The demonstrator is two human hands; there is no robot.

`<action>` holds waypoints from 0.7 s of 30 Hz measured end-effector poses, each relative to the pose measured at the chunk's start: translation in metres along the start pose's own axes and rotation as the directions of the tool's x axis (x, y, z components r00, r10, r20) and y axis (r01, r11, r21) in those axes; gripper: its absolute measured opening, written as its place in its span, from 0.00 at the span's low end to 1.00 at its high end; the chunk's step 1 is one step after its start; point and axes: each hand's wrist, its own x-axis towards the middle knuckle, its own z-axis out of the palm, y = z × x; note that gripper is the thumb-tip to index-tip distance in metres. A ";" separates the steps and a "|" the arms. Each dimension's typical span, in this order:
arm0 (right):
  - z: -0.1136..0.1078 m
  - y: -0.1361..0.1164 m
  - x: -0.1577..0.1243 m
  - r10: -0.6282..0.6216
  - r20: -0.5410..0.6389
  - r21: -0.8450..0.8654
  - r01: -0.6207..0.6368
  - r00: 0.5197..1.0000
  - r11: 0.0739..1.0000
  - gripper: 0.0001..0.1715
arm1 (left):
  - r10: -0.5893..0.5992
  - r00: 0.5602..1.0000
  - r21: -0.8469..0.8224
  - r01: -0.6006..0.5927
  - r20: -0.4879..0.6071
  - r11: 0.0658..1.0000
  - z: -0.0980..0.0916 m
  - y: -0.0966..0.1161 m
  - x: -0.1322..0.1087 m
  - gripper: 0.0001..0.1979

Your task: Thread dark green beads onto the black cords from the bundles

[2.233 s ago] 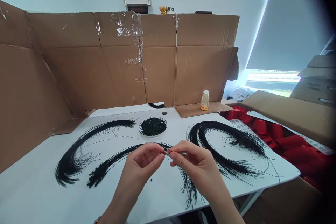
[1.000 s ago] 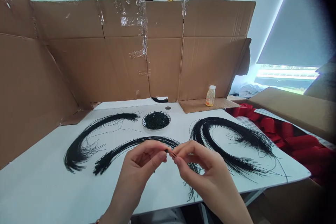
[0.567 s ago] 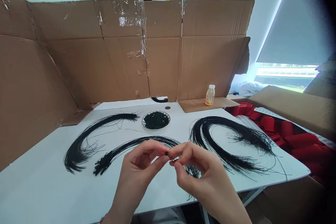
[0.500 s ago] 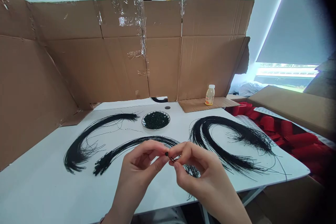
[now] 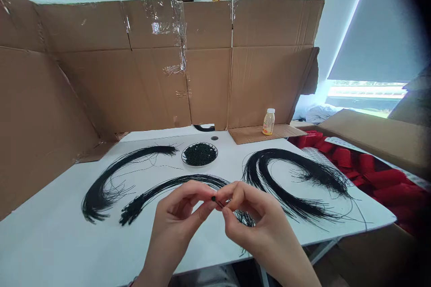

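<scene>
The left hand (image 5: 178, 215) was closed in a fingertip pinch on a small dark bead (image 5: 213, 198), and the right hand (image 5: 256, 224) was pinched on a thin black cord (image 5: 219, 204) running into it, above the front half of the bench (image 5: 50, 242). The bead appeared slippery and the cord light and limp, so both were best held near the tip. A left bundle of black cord (image 5: 111, 172) and a right bundle of black cord (image 5: 269, 151) lay to either side, and a plate (image 5: 216, 154) of dark green beads (image 5: 199, 154) stood near the back edge.
</scene>
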 end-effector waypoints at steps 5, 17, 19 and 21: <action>0.001 0.000 0.001 0.002 -0.012 0.031 -0.002 1.000 1.000 0.12 | 0.019 1.000 -0.025 -0.019 -0.004 1.000 0.002 0.000 -0.001 0.05; 0.000 0.005 0.000 -0.032 -0.024 0.027 0.033 0.999 0.999 0.12 | 0.108 0.990 0.053 -0.113 0.094 0.992 -0.005 -0.005 0.001 0.07; 0.000 0.004 0.001 -0.017 -0.024 0.029 0.017 1.000 0.999 0.13 | 0.129 0.989 0.054 -0.133 0.078 0.990 -0.002 -0.006 0.000 0.07; 0.000 0.002 0.002 -0.003 -0.020 0.039 0.004 1.000 0.999 0.13 | 0.119 0.992 0.032 -0.121 0.046 0.992 0.002 -0.006 -0.002 0.06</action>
